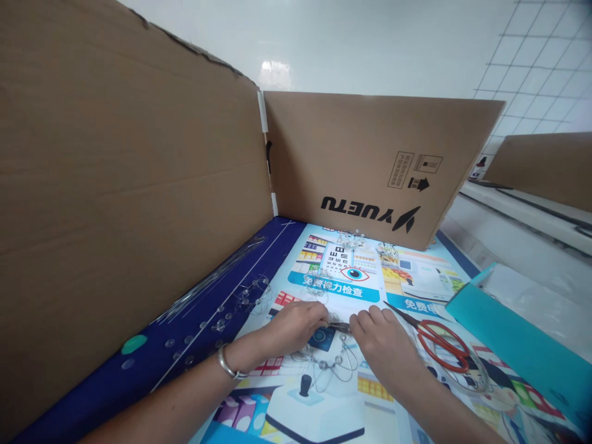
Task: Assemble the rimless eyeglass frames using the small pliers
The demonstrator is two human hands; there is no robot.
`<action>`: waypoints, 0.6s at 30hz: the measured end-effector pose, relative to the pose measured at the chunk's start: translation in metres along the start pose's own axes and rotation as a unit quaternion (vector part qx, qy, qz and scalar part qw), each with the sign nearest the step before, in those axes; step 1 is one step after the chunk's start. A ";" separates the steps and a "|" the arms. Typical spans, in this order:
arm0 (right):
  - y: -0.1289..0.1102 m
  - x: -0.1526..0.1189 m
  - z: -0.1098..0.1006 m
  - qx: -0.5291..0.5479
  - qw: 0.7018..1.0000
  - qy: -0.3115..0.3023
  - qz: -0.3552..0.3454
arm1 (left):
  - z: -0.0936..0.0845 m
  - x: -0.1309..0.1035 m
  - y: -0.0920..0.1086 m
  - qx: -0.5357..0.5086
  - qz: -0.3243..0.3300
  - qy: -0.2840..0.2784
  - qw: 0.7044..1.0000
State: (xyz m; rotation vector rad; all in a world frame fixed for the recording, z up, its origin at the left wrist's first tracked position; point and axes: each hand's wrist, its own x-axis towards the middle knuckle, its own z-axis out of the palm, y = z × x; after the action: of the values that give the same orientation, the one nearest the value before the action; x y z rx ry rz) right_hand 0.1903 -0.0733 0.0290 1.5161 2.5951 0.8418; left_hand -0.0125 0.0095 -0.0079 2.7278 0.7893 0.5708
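Note:
My left hand (298, 324), a silver bangle at its wrist, is closed with the fingertips pinched together at the tip of a small pair of pliers (341, 327). It seems to pinch the wire there, though the fingers mostly hide it. My right hand (382, 339) is closed around the pliers' other end. Below both hands hangs or lies a beaded wire piece (330, 365), thin loops with clear round beads. Red-handled scissors (444, 345) lie just right of my right hand, partly over a coil of clear line (481, 376).
Cardboard walls (370, 160) stand behind and on the left. Loose clear beads (221, 324), a green disc (134, 344) and cut wires (208, 280) lie on the left. More beaded wire pieces (349, 240) sit at the back. A teal box (518, 345) stands right.

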 end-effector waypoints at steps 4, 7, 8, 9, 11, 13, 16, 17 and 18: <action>0.001 0.000 0.003 0.004 1.000 -0.001 0.001 | 0.000 0.000 0.001 0.004 0.001 -0.003 1.000; 0.000 -0.001 0.005 0.004 1.000 -0.006 0.005 | -0.001 0.000 0.003 0.006 -0.004 -0.008 1.000; -0.001 -0.001 0.005 0.006 1.000 -0.008 0.009 | -0.002 0.000 0.005 0.006 -0.006 -0.009 1.000; -0.002 -0.001 0.006 0.008 1.000 -0.010 0.014 | -0.002 0.000 0.006 0.005 -0.007 -0.009 1.000; -0.002 0.000 0.007 0.013 1.000 -0.013 0.023 | -0.004 0.000 0.007 0.002 -0.008 -0.008 1.000; -0.001 0.000 0.008 0.023 0.999 -0.015 0.029 | -0.005 0.000 0.008 -0.007 -0.010 -0.003 1.000; 0.009 0.000 0.008 0.056 0.998 -0.024 0.024 | -0.006 0.001 0.008 -0.034 -0.025 0.009 0.999; 0.014 -0.001 0.007 0.072 0.997 -0.031 0.014 | -0.007 0.001 0.007 -0.044 -0.031 0.012 0.998; 0.020 -0.001 0.006 0.089 0.995 -0.042 0.000 | -0.007 0.001 0.007 -0.051 -0.035 0.014 0.998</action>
State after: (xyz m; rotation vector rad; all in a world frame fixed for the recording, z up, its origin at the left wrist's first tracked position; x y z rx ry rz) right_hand 0.2087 -0.0641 0.0325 1.5543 2.6705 0.5464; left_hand -0.0118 0.0054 0.0010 2.5930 0.8354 0.6177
